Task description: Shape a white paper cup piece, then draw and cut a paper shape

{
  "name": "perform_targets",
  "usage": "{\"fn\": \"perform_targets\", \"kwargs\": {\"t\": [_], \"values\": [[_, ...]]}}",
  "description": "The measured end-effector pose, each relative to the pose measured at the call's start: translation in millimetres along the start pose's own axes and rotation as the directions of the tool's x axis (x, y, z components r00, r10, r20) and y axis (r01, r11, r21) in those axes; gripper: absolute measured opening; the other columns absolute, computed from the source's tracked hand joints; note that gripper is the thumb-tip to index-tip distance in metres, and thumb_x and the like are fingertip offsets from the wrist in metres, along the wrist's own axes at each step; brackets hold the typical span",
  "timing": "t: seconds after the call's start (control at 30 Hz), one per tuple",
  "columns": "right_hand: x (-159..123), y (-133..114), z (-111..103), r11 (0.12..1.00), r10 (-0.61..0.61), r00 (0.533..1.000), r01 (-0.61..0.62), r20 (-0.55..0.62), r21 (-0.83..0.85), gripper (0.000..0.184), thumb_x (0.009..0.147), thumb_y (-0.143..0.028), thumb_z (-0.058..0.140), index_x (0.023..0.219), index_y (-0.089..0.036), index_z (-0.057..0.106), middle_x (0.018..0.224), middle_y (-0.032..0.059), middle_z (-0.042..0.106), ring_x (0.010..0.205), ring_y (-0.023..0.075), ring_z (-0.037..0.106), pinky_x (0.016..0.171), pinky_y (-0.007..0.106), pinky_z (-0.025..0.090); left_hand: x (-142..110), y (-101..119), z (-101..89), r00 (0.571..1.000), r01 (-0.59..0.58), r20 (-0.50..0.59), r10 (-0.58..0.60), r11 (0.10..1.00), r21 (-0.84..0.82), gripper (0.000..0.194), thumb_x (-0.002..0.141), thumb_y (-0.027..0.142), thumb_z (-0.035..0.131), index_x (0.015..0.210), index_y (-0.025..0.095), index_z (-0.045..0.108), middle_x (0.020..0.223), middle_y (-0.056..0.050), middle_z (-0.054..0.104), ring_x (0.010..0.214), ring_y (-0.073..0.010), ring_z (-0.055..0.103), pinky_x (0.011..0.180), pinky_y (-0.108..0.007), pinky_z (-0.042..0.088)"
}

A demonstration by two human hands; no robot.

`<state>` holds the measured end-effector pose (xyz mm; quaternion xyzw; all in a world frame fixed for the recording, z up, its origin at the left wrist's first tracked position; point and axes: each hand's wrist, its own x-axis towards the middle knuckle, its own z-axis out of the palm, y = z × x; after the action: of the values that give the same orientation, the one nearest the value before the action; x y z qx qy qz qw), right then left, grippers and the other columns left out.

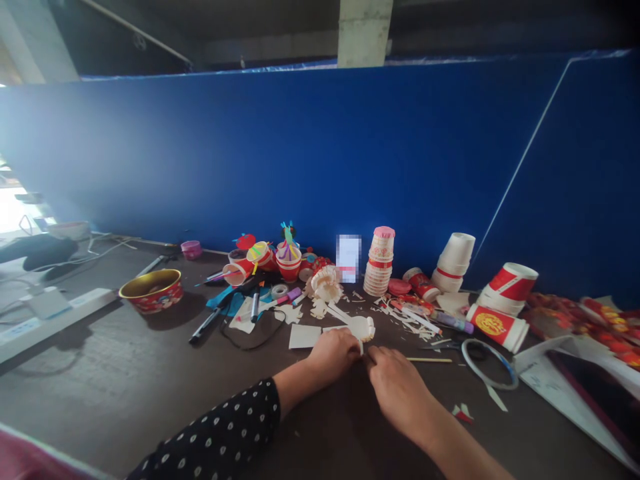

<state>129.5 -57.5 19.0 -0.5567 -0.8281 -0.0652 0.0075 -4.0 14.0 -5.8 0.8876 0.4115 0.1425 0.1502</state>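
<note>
My left hand (336, 355) is closed, its fingertips pinched on a small white paper piece (361, 347) low over the dark table. Close beside it, my right hand (395, 380) has its fingers curled inward, the tips nearly meeting the left ones; whatever they grip is hidden. Just beyond the hands lies a white cut-paper shape (359, 325) with a long strip and a rolled end. A flat white paper square (305, 337) rests left of my left hand. Behind these stands a ruffled white paper flower (326, 285). A thin wooden stick (430, 360) lies right of my right hand.
Stacked paper cups (379, 267) stand at the back, with red-and-white cups (500, 327) further right. Paper scraps, markers (255, 303) and scissors (443, 345) lie around. A tape roll (467, 360) sits right, a gold-lined bowl (153, 293) and power strip (95, 300) left. A blue partition (280, 153) rises behind.
</note>
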Motion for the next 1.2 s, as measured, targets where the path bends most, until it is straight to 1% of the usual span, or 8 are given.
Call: {"fn": "perform_targets", "kwargs": {"t": [0.1,0.2,0.3,0.5,0.8,0.9,1.1,1.2], "values": [[1.2,0.7,1.5,1.000,-0.007,1.000,0.007,-0.006,-0.018,0.033,0.080,-0.002,0.037,0.096,-0.010,0.065,0.095,0.0138,0.064,0.087,0.0237,0.057,0.077,0.033,0.038,-0.5,-2.4,-3.3,0.999,-0.051,0.008,0.051,0.999,-0.014,0.016,0.076,0.020,0.050,0.079,0.018,0.066,0.082,-0.004,0.063,0.080,-0.0172,0.056,0.075,-0.026,0.043],[1.4,1.3,2.4,1.000,-0.012,1.000,0.012,-0.013,-0.021,0.033,0.081,-0.002,0.036,0.094,-0.011,0.066,0.094,0.0122,0.064,0.087,0.0229,0.057,0.076,0.033,0.038,-0.9,-6.1,-5.6,0.994,-0.110,-0.003,0.110,0.994,-0.017,0.016,0.072,0.018,0.051,0.082,0.019,0.065,0.082,-0.004,0.063,0.078,-0.0165,0.056,0.072,-0.024,0.042],[1.4,1.7,2.4,1.000,-0.009,1.000,0.009,-0.022,-0.009,0.034,0.081,-0.002,0.036,0.095,-0.011,0.065,0.096,0.0116,0.064,0.087,0.0218,0.057,0.078,0.032,0.038,-0.5,-9.3,-5.0,0.991,-0.133,-0.027,0.132,0.991,-0.014,0.018,0.069,0.015,0.051,0.081,0.018,0.064,0.080,-0.004,0.063,0.075,-0.0156,0.055,0.069,-0.023,0.041],[3.8,2.3,1.0,1.000,-0.006,1.000,0.006,0.001,-0.017,0.033,0.082,-0.003,0.036,0.097,-0.010,0.065,0.096,0.0125,0.064,0.088,0.0227,0.057,0.076,0.033,0.038,0.8,-9.6,-2.6,0.996,-0.083,-0.028,0.082,0.996,-0.031,0.014,0.070,0.020,0.053,0.078,0.017,0.064,0.077,-0.003,0.062,0.071,-0.0150,0.054,0.066,-0.023,0.041],[5.9,2.9,1.5,1.000,-0.006,1.000,0.006,-0.015,0.004,0.033,0.084,-0.006,0.034,0.098,-0.010,0.064,0.097,0.0126,0.063,0.088,0.0227,0.055,0.076,0.033,0.036,0.7,-8.1,-1.8,0.995,-0.092,-0.047,0.090,0.994,-0.056,0.014,0.073,0.016,0.050,0.074,0.018,0.065,0.078,-0.002,0.063,0.077,-0.0151,0.055,0.071,-0.023,0.041],[5.3,2.6,1.1,1.000,-0.008,1.000,0.008,-0.017,0.009,0.034,0.085,-0.007,0.033,0.096,-0.011,0.065,0.098,0.0132,0.062,0.090,0.0228,0.054,0.078,0.034,0.034,-0.4,-6.1,-2.3,0.997,-0.071,-0.046,0.069,0.997,-0.038,0.016,0.074,0.016,0.049,0.074,0.017,0.065,0.079,-0.003,0.063,0.077,-0.0157,0.055,0.071,-0.023,0.042],[1.3,4.2,-1.2,0.999,0.038,0.999,-0.038,0.013,0.027,0.036,0.083,-0.006,0.033,0.101,-0.014,0.063,0.103,0.0134,0.060,0.091,0.0244,0.051,0.076,0.036,0.034,-1.6,-2.9,-3.5,0.998,-0.062,-0.034,0.061,0.998,-0.033,0.015,0.076,0.017,0.049,0.076,0.017,0.064,0.082,-0.004,0.062,0.081,-0.0167,0.055,0.075,-0.025,0.042],[0.3,7.3,0.2,0.998,0.045,0.999,-0.045,-0.008,0.035,0.037,0.081,-0.004,0.032,0.099,-0.015,0.063,0.098,0.0126,0.061,0.089,0.0235,0.053,0.075,0.035,0.035,-1.5,-0.5,-4.8,0.999,-0.037,-0.024,0.036,0.998,-0.047,0.016,0.077,0.018,0.049,0.077,0.018,0.065,0.084,-0.004,0.063,0.082,-0.0168,0.055,0.076,-0.025,0.042]]}}
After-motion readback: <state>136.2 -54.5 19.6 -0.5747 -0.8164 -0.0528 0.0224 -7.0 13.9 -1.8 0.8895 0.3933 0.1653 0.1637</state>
